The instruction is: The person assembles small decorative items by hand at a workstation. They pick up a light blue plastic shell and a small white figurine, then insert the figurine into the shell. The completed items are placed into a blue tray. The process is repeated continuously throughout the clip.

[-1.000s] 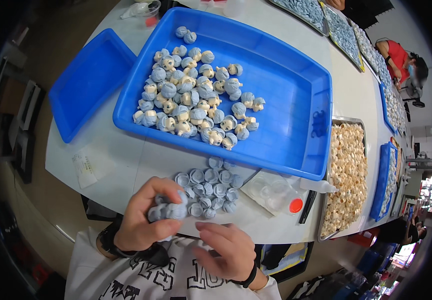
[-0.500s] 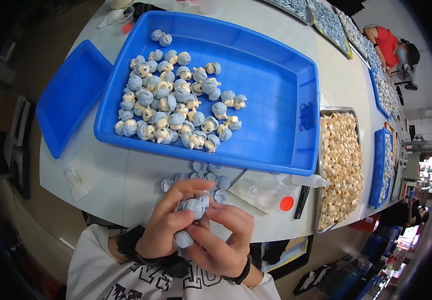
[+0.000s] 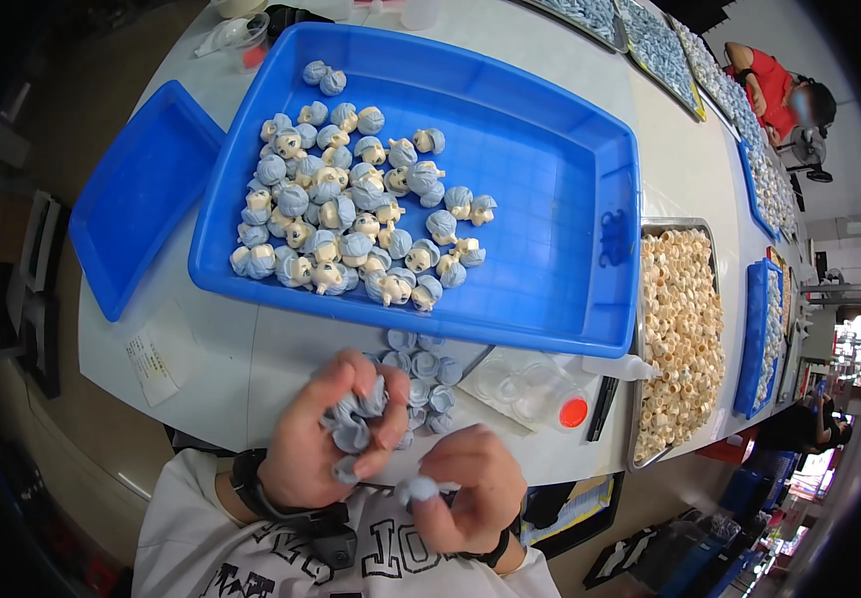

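Note:
My left hand (image 3: 296,448) is closed round several pale blue-grey doll hair pieces (image 3: 348,429), cupped hollow shells that show between its fingers. To its right and a little nearer to me, my right hand (image 3: 480,488) pinches one blue-grey doll hair piece (image 3: 416,489) between thumb and fingers. More loose hair pieces (image 3: 428,367) lie on the table just beyond my hands. Small doll heads (image 3: 326,189) with cream faces and blue-grey hair fill the left part of a large blue tub (image 3: 535,189) farther off.
A metal tray (image 3: 705,231) of small cream-coloured parts (image 3: 683,339) stands at the right. Near it lie a white squeeze bottle (image 3: 618,368), a black pen (image 3: 602,409) and a clear container with a red cap (image 3: 572,412). A smaller blue tray (image 3: 141,199) leans left of the tub. A person in red (image 3: 771,90) sits far right.
My hands, together on the hair pieces before, have drawn apart. The right one has moved right and nearer to me with one piece; the left keeps several pieces.

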`<control>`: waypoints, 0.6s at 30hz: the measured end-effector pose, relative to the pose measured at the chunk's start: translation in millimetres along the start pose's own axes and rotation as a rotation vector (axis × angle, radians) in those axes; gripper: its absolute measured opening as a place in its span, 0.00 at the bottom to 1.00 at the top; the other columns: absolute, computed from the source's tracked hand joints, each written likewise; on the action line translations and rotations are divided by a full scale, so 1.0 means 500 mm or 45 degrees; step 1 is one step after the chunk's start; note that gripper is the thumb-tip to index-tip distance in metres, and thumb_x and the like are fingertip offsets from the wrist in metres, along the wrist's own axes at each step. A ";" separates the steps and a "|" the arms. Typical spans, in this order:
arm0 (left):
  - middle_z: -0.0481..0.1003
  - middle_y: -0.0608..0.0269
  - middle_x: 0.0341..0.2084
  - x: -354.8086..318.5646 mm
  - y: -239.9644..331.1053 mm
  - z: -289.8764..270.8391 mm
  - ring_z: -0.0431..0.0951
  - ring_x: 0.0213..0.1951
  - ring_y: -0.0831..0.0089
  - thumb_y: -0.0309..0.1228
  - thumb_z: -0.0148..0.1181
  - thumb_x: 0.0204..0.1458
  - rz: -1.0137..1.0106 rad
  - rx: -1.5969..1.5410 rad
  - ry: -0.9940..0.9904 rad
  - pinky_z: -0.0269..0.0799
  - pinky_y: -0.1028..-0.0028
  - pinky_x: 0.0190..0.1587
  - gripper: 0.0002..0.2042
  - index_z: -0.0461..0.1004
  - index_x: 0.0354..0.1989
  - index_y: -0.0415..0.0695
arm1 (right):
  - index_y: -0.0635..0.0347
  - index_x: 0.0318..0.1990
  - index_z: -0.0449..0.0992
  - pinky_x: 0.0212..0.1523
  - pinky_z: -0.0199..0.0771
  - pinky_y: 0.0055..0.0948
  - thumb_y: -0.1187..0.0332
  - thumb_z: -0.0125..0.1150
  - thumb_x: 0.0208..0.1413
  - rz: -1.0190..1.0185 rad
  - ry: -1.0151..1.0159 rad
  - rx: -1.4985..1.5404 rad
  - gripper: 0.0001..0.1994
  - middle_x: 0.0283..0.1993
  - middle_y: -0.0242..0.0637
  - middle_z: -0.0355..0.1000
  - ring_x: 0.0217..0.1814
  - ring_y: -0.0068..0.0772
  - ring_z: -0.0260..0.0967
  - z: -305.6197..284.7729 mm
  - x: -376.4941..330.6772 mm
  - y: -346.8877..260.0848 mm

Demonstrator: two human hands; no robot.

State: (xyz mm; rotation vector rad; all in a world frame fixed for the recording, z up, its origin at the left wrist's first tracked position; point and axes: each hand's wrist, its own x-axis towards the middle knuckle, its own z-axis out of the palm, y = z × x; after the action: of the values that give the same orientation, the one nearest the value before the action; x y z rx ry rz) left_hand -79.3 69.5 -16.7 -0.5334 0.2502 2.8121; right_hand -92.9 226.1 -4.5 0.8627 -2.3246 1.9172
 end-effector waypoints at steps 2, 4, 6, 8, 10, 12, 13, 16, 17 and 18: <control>0.64 0.55 0.35 0.008 0.005 0.012 0.67 0.29 0.69 0.41 0.45 0.55 0.066 0.001 0.093 0.65 0.79 0.16 0.11 0.65 0.36 0.47 | 0.65 0.29 0.70 0.24 0.68 0.28 0.74 0.60 0.37 -0.028 -0.175 0.146 0.09 0.28 0.42 0.69 0.25 0.38 0.68 -0.003 0.009 -0.011; 0.66 0.56 0.40 0.003 0.007 0.005 0.70 0.36 0.68 0.40 0.45 0.55 0.065 0.038 0.024 0.70 0.70 0.33 0.15 0.64 0.47 0.48 | 0.66 0.29 0.69 0.30 0.72 0.31 0.74 0.59 0.39 -0.033 -0.339 0.260 0.09 0.33 0.47 0.71 0.29 0.41 0.71 0.012 0.019 -0.022; 0.66 0.56 0.41 0.005 0.001 0.012 0.70 0.38 0.66 0.40 0.44 0.55 0.059 0.145 0.046 0.70 0.69 0.35 0.17 0.63 0.50 0.47 | 0.67 0.30 0.69 0.32 0.73 0.31 0.75 0.58 0.39 -0.009 -0.354 0.299 0.09 0.36 0.49 0.72 0.31 0.42 0.72 0.019 0.025 -0.022; 0.66 0.57 0.41 0.004 -0.002 0.016 0.70 0.39 0.66 0.38 0.43 0.55 0.048 0.197 0.070 0.71 0.70 0.38 0.18 0.61 0.53 0.45 | 0.66 0.32 0.68 0.32 0.73 0.31 0.75 0.59 0.40 0.044 -0.272 0.350 0.10 0.38 0.47 0.72 0.32 0.43 0.71 0.019 0.019 -0.015; 0.66 0.57 0.40 0.002 0.001 0.018 0.70 0.39 0.67 0.36 0.44 0.55 0.025 0.228 0.113 0.71 0.73 0.34 0.17 0.62 0.51 0.44 | 0.66 0.32 0.69 0.32 0.73 0.30 0.75 0.59 0.40 0.060 -0.176 0.312 0.10 0.38 0.47 0.72 0.32 0.42 0.71 0.013 0.013 -0.012; 0.66 0.56 0.38 0.001 -0.001 0.017 0.69 0.37 0.68 0.33 0.46 0.53 0.007 0.249 0.124 0.69 0.76 0.27 0.14 0.64 0.47 0.44 | 0.66 0.31 0.69 0.28 0.71 0.28 0.76 0.58 0.40 0.062 -0.024 0.345 0.09 0.33 0.47 0.73 0.28 0.39 0.70 0.006 0.000 -0.006; 0.65 0.55 0.36 0.000 -0.002 0.015 0.69 0.34 0.69 0.32 0.48 0.52 0.002 0.254 0.115 0.67 0.77 0.23 0.11 0.65 0.43 0.44 | 0.66 0.31 0.68 0.27 0.70 0.28 0.76 0.58 0.41 0.108 0.046 0.335 0.08 0.32 0.47 0.72 0.27 0.38 0.70 0.002 -0.002 -0.010; 0.67 0.59 0.33 -0.014 0.003 0.007 0.68 0.34 0.74 0.25 0.51 0.49 -0.118 0.326 -0.006 0.62 0.80 0.17 0.08 0.67 0.39 0.41 | 0.66 0.28 0.68 0.22 0.66 0.25 0.78 0.56 0.42 0.157 0.199 0.362 0.05 0.25 0.45 0.71 0.22 0.33 0.66 -0.015 -0.005 -0.011; 0.67 0.61 0.32 -0.022 0.007 0.008 0.68 0.35 0.76 0.23 0.52 0.49 -0.174 0.359 -0.061 0.60 0.81 0.17 0.08 0.67 0.38 0.40 | 0.66 0.28 0.68 0.22 0.66 0.26 0.78 0.56 0.42 0.175 0.183 0.342 0.05 0.25 0.45 0.71 0.22 0.33 0.66 -0.018 -0.008 -0.008; 0.68 0.63 0.31 -0.030 0.017 0.024 0.68 0.35 0.78 0.22 0.56 0.46 -0.265 0.557 -0.016 0.64 0.80 0.25 0.10 0.69 0.38 0.39 | 0.66 0.28 0.67 0.22 0.66 0.26 0.78 0.56 0.42 0.190 0.171 0.318 0.05 0.25 0.45 0.71 0.22 0.33 0.66 -0.021 -0.010 -0.008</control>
State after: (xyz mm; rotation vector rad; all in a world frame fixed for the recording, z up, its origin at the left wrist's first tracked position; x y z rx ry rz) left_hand -72.3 60.8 1.1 -0.4113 0.7384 2.4526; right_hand -90.6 237.3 0.1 0.5629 -2.1614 2.2843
